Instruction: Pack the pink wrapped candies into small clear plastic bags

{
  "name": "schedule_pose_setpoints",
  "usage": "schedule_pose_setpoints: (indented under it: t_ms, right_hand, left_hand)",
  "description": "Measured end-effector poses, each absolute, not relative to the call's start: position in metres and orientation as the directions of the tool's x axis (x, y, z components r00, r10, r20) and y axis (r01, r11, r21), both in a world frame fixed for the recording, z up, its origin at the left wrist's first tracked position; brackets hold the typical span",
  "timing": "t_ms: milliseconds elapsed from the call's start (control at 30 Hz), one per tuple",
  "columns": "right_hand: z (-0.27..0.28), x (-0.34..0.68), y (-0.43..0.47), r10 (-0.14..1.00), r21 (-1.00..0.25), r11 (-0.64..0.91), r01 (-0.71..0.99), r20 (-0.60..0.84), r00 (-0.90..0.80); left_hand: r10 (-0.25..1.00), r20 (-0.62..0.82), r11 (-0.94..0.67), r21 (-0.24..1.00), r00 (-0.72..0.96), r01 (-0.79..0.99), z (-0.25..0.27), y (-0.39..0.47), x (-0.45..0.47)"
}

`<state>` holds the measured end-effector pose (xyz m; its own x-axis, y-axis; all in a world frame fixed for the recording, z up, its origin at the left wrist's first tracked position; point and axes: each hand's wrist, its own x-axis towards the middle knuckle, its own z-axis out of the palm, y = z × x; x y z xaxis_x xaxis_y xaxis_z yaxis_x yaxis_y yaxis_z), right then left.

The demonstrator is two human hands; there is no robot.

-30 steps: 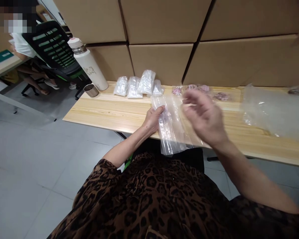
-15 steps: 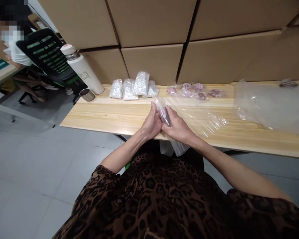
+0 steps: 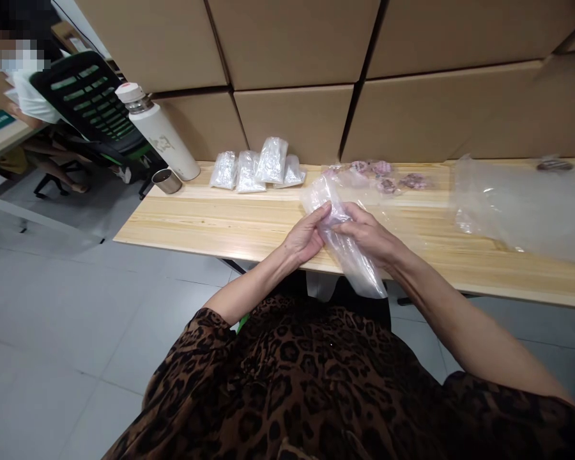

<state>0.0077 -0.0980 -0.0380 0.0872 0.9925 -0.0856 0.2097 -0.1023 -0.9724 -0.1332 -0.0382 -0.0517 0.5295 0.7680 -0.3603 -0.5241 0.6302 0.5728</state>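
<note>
Over the table's front edge, both hands grip a clear plastic bag [image 3: 357,259] that is rolled or folded into a long bundle. My left hand [image 3: 305,237] closes on its left side, with the thumb lying on top. From the right, my right hand [image 3: 371,235] pinches the plastic, its fingers near the left thumb. Something faintly purple shows through the film between the hands; its kind is hidden by the layers. Just behind the bundle lie several small pink and dark patterned pieces [image 3: 382,167] in clear film.
Several wrapped clear packets [image 3: 271,161] stand at the back, left of the hands. A white thermos [image 3: 165,140] and a steel cup [image 3: 167,182] stand at the left end. Stacked cardboard boxes [image 3: 292,121] wall the back. Large plastic sheeting [image 3: 527,204] covers the right. A person [image 3: 33,96] sits far left.
The bundle and both hands have shifted slightly right. The plastic is now wrapped more fully over the dark piece, which showed clearly before, and the loose film spread at right has been drawn in.
</note>
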Motion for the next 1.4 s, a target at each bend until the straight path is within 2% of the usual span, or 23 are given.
schedule_pose_setpoints:
  t_ms: [67, 133, 233, 333, 467, 533, 667, 733, 800, 900, 1000, 1100, 1200, 1400]
  right_hand:
    - [-0.038, 0.016, -0.098, 0.989, -0.864, -0.036, 0.502, 0.041, 0.141]
    - [-0.038, 0.02, -0.104, 0.961, -0.679, 0.042, 0.733, 0.228, 0.156]
    - [-0.042, 0.011, -0.12, 0.904, -0.401, 0.18, 0.898, 0.428, 0.01]
    - [-0.054, -0.009, -0.132, 0.907, -0.24, 0.234, 0.942, 0.403, -0.122]
    - [-0.072, -0.018, -0.129, 0.933, -0.128, 0.127, 0.983, 0.351, -0.075]
    - [-0.075, -0.01, -0.124, 0.929, -0.114, 0.146, 0.983, 0.357, -0.097]
    - [-0.069, 0.018, -0.12, 0.891, -0.186, 0.304, 0.934, 0.404, -0.209]
    - [-0.061, 0.031, -0.121, 0.887, -0.306, 0.34, 0.889, 0.419, -0.195]
    - [-0.051, 0.039, -0.124, 0.906, -0.493, 0.343, 0.8, 0.399, -0.143]
    - [-0.036, 0.046, -0.126, 0.958, -0.806, 0.275, 0.524, 0.277, -0.076]
    - [-0.025, 0.051, -0.124, 0.992, -0.967, 0.122, 0.224, 0.112, -0.058]
    - [-0.023, 0.055, -0.118, 0.998, -0.996, -0.049, 0.068, -0.051, -0.022]
    - [-0.026, 0.057, -0.112, 0.986, -0.987, -0.162, 0.011, -0.161, 0.053]
    - [-0.036, 0.072, -0.11, 0.98, -0.972, -0.196, 0.133, -0.196, 0.014]
  left_hand:
    - [0.8, -0.332, 0.588, 0.602, 0.5, -0.541, -0.052, -0.04, -0.128]
    - [0.836, -0.313, 0.538, 0.626, 0.451, -0.565, -0.053, -0.041, -0.124]
    - [0.874, -0.323, 0.484, 0.639, 0.362, -0.598, -0.053, -0.044, -0.118]
    - [0.884, -0.342, 0.467, 0.637, 0.318, -0.613, -0.052, -0.049, -0.113]
    - [0.831, -0.365, 0.556, 0.565, 0.42, -0.61, -0.045, -0.056, -0.115]
    - [0.802, -0.349, 0.593, 0.557, 0.484, -0.581, -0.043, -0.058, -0.119]
    - [0.814, -0.265, 0.552, 0.627, 0.516, -0.549, -0.042, -0.057, -0.129]
    - [0.816, -0.208, 0.518, 0.677, 0.539, -0.523, -0.044, -0.056, -0.132]
    - [0.804, -0.162, 0.495, 0.715, 0.572, -0.493, -0.046, -0.053, -0.134]
    - [0.787, -0.123, 0.495, 0.712, 0.605, -0.498, -0.05, -0.049, -0.135]
    - [0.783, -0.115, 0.506, 0.689, 0.611, -0.518, -0.052, -0.045, -0.134]
    - [0.789, -0.137, 0.516, 0.677, 0.599, -0.524, -0.053, -0.045, -0.132]
    - [0.821, -0.187, 0.512, 0.657, 0.539, -0.553, -0.052, -0.046, -0.129]
    - [0.905, -0.217, 0.413, 0.648, 0.365, -0.639, -0.039, -0.036, -0.13]
